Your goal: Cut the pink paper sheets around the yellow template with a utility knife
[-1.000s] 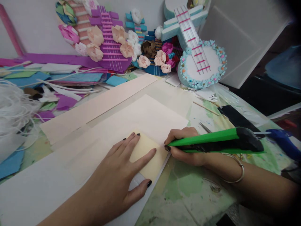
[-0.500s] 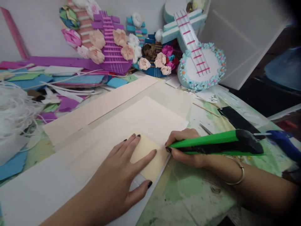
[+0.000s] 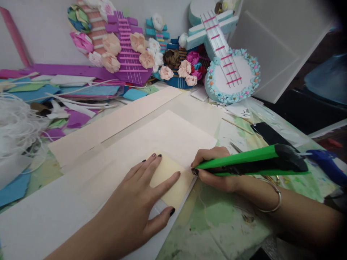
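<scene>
My left hand (image 3: pixel 135 195) lies flat with its fingers spread, pressing on a pale yellow piece (image 3: pixel 173 180) that looks like card or foam. Under that piece is a large pale pinkish sheet (image 3: pixel 165 133). Between my thumb and forefinger, partly below the yellow piece, a clear or whitish edge shows. My right hand (image 3: pixel 213 169) is closed around a green and black utility knife (image 3: pixel 244 159). Its front end meets the right corner of the yellow piece, where my fingertips hide the blade. The knife's black rear end points right.
Behind the sheets stand decorated model guitars (image 3: pixel 227 72) with paper flowers. White string (image 3: pixel 21 130) and coloured scraps (image 3: pixel 35 90) lie at left. To the right are scissors (image 3: pixel 236 147), a black phone-like slab (image 3: pixel 271 135) and a blue glue gun (image 3: pixel 328 164). A pale strip (image 3: pixel 116 122) crosses the back.
The rear end of the utility knife has swung slightly up and to the right, with its front end staying at the corner. My left hand has not visibly moved.
</scene>
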A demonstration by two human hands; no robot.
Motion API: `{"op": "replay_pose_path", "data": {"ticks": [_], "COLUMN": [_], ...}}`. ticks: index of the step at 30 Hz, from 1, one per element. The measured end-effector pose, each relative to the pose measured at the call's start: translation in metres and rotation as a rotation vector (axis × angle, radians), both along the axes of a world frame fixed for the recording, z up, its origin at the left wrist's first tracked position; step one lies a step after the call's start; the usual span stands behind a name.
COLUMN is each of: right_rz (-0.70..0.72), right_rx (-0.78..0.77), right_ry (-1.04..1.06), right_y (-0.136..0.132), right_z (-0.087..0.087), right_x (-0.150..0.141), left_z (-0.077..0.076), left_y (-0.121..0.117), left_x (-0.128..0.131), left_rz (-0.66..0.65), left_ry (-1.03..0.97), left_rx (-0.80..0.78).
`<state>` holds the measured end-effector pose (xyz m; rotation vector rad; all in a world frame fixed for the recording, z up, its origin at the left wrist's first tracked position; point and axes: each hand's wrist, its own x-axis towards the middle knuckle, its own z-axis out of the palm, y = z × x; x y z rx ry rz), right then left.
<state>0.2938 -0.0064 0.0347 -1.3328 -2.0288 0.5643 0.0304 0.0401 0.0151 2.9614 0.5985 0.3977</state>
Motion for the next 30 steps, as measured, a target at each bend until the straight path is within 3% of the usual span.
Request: {"op": "replay_pose_path", "data": {"ticks": [16, 23, 30], "right_rz": [0.011, -0.001, 0.028], "right_rx": [-0.045, 0.025, -0.038], "right_ry": [-0.035, -0.081, 0.007], "right_y": [-0.0003, -0.0016, 0.0006], "right_z": [0.0010, 0.0021, 0.0022], "right_x": [0.0003, 0.0005, 0.0007], "left_z": [0.0018, 0.0017, 0.0011], "left_y": [0.0005, 0.0010, 0.0004], "left_x": [0.0006, 0.0012, 0.0012], "left_rz": [-0.008, -0.008, -0.004], "left_ry": [0.008, -0.004, 0.011], "left_rx": [0.021, 0.011, 0.014]}}
